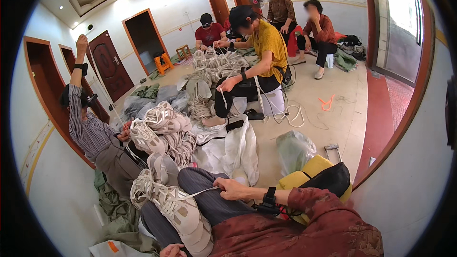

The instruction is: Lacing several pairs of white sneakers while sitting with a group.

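Across my lap lies a stack of beige-and-white sneakers (pixel 178 212), their toes toward me. My right hand (pixel 231 189) is closed, pinching the end of a flat white shoelace (pixel 200 193) between thumb and fingers. The lace runs taut to the left, into the upper sneaker's eyelets. At the lower edge my left hand (pixel 172 251) shows only in part, fingers curled beside the sneakers' toes. Whatever it may grip is hidden. Another pair of soles (pixel 163 169) stands just beyond my knees.
To the left, a person in a striped shirt (pixel 93 131) pulls a lace up high beside a sneaker pile (pixel 166 131). Ahead sits a person in yellow (pixel 266 43) holding a lace. A white sack (pixel 228 150), a plastic bag (pixel 294 150) and a yellow-and-black bag (pixel 314 176) lie around me.
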A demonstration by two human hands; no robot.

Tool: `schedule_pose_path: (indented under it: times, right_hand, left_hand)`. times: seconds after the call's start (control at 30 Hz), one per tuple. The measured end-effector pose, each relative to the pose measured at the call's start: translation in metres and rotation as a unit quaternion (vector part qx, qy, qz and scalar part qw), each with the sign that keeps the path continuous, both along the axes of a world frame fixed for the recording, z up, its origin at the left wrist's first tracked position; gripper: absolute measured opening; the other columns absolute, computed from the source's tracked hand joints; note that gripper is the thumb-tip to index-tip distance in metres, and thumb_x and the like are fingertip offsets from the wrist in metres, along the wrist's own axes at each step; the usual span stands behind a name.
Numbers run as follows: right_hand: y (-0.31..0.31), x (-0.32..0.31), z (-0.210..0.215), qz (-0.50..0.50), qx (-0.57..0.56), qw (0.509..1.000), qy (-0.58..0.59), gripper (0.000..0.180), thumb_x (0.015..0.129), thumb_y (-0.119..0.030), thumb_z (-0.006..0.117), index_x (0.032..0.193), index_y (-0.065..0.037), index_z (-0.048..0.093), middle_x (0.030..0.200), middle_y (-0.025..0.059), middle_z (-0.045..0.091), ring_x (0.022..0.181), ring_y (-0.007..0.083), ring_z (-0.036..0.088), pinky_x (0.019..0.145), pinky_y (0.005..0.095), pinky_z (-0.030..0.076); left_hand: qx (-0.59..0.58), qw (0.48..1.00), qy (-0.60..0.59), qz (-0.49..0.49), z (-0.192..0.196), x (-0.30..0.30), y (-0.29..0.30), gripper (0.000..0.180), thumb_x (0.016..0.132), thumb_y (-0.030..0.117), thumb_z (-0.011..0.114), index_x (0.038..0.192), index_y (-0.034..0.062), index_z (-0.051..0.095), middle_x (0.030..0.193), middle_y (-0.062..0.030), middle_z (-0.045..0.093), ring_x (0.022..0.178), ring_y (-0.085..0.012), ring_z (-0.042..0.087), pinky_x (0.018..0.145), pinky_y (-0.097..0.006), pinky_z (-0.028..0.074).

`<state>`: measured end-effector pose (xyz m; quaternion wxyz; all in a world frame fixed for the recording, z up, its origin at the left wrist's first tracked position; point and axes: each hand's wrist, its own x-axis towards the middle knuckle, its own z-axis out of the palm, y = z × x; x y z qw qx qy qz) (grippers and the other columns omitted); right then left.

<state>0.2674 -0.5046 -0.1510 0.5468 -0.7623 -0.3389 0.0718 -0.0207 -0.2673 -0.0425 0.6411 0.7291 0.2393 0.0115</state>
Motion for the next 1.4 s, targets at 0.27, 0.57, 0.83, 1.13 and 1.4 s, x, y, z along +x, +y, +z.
schedule_pose_path:
  times: [0.27,0.57,0.83,1.13,1.4]
  right_hand:
    - [-0.016,-0.016,0.031,0.038,-0.039,0.998,0.019,0.044,0.073,-0.005,0.057,0.116,0.001,0.054,0.084,0.0168,0.061,0.078,0.0313,0.061,0.071,0.0394,0.049]
    - [-0.009,-0.014,0.015,0.019,-0.005,0.999,-0.036,0.048,0.075,-0.005,0.053,0.123,0.001,0.048,0.097,0.0250,0.062,0.094,0.0421,0.061,0.082,0.0456,0.048]
    - [0.000,-0.009,-0.002,-0.019,0.003,0.997,-0.075,0.050,0.074,-0.005,0.052,0.124,-0.003,0.050,0.084,0.0197,0.060,0.081,0.0357,0.061,0.075,0.0437,0.049]
    - [-0.014,-0.013,0.019,0.034,-0.019,0.999,-0.030,0.050,0.074,-0.008,0.057,0.123,-0.004,0.051,0.072,0.0121,0.053,0.067,0.0278,0.056,0.064,0.0390,0.046]
    - [-0.004,-0.014,-0.014,-0.005,0.021,0.998,-0.053,0.047,0.079,-0.011,0.052,0.125,0.000,0.048,0.090,0.0223,0.062,0.088,0.0403,0.061,0.074,0.0465,0.047]
  left_hand:
    - [0.018,1.000,0.010,0.008,-0.009,0.001,0.006,0.024,0.097,0.022,0.058,0.103,0.0003,0.068,0.073,-0.0011,0.063,0.059,-0.0076,0.053,0.054,-0.019,0.041]
    - [0.050,0.999,0.011,0.008,0.001,0.003,-0.004,0.025,0.097,0.023,0.057,0.103,0.0014,0.068,0.073,-0.0010,0.063,0.058,-0.0073,0.053,0.054,-0.020,0.040]
    - [0.035,0.999,-0.006,-0.001,-0.012,0.002,0.006,0.026,0.096,0.024,0.057,0.104,0.0009,0.067,0.073,-0.0018,0.064,0.058,-0.0076,0.053,0.054,-0.020,0.040]
    - [0.029,1.000,0.001,0.003,-0.004,0.002,0.000,0.026,0.096,0.024,0.058,0.104,0.0008,0.067,0.072,-0.0018,0.063,0.057,-0.0072,0.052,0.053,-0.019,0.039]
    - [0.046,0.999,0.007,0.001,-0.004,0.002,-0.002,0.027,0.096,0.025,0.057,0.102,0.0012,0.067,0.071,-0.0014,0.062,0.056,-0.0072,0.051,0.052,-0.020,0.038]
